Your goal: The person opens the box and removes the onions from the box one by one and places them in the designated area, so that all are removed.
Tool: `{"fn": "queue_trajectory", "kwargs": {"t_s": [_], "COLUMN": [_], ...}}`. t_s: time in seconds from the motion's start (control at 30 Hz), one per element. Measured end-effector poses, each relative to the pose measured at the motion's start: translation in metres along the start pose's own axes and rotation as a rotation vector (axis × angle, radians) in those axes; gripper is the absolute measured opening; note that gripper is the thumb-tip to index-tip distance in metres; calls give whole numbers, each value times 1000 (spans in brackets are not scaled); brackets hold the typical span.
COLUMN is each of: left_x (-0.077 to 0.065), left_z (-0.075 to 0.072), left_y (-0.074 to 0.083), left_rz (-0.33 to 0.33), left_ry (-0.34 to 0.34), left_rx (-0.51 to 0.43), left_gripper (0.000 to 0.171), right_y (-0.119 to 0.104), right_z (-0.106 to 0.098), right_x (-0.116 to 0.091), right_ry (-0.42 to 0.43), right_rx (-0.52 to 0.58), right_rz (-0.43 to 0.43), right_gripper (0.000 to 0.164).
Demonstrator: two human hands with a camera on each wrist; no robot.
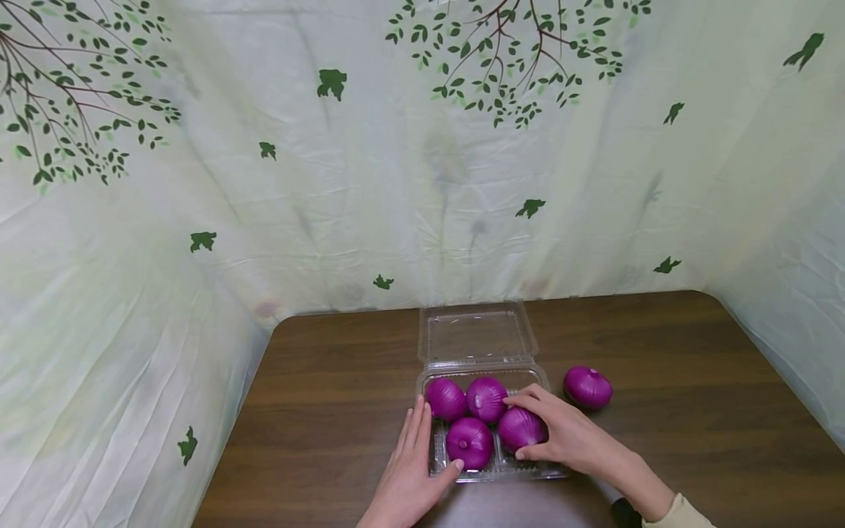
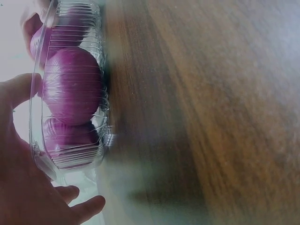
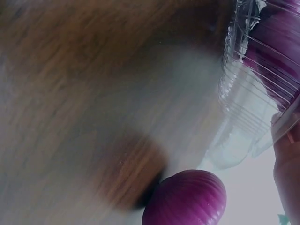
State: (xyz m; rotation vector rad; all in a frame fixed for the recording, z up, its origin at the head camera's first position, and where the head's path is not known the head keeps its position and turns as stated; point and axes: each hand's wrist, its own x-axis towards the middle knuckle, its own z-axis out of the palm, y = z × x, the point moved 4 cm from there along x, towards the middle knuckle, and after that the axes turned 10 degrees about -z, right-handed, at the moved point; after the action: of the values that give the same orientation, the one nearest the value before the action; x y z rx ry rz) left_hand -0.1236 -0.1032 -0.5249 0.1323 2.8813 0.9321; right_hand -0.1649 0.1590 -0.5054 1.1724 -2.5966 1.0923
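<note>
At front right in the clear container (image 1: 521,474), a purple onion (image 1: 518,428) is being gripped by the right hand (image 1: 566,434); three other onions (image 1: 469,444) are bunched beside it; the rim is touched by the left hand (image 1: 412,473), fingers straight.

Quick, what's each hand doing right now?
Left hand: open, fingers against the clear container.
Right hand: holding the near-right purple onion.

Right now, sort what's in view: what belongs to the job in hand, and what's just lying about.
Job:
Box, lid open
Four onions inside, one in the right grip
Left grip, against the box
Loose onion, probably: it matches the others

Just there:
Table, under the box
Curtain, behind
</note>
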Motion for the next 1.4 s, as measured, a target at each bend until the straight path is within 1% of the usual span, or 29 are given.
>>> {"fn": "queue_trajectory", "kwargs": {"t_s": [0.07, 0.3, 0.5, 0.57, 0.67, 0.83, 0.93, 1.0, 1.1, 1.27, 1.4], "left_x": [0, 0, 1, 0, 0, -1, -1, 0, 0, 0, 0], "left_z": [0, 0, 0, 0, 0, 0, 0, 1, 1, 1, 0], "left_y": [0, 0, -1, -1, -1, -1, -1, -2, -2, -1, -1], "left_rz": [-2, 0, -1, -2, -2, -2, -5, -6, -10, -12, -10], "left_ry": [-2, -6, -6, -7, -7, -4, -6, -7, -11, -14, -11], "left_rx": [2, 5, 4, 2, 0, -1, -1, 1, 2, -2, -4], "left_gripper": [99, 100, 100, 100, 100, 99, 100, 100, 100, 100, 100], "right_y": [0, 1, -2, -3, -4, -2, -2, -3, -5, -5, -3], "right_z": [-1, -7, -12, -14, -15, -17, -18, -20, -22, -25, -25], "right_x": [0, -2, -5, -6, -7, -7, -6, -6, -5, -5, -7], "right_ry": [21, 135, 208, 225, 237, 254, 287, 310, 332, 333, 328], "right_rx": [0, -12, -23, -16, 14, 80, 111, 112, 92, 57, 40], "right_rz": [-5, -54, -118, -123, -90, 21, 65, 67, 39, 4, 20], "right_gripper": [66, 66, 70, 71, 71, 68, 69, 70, 73, 74, 72]}}
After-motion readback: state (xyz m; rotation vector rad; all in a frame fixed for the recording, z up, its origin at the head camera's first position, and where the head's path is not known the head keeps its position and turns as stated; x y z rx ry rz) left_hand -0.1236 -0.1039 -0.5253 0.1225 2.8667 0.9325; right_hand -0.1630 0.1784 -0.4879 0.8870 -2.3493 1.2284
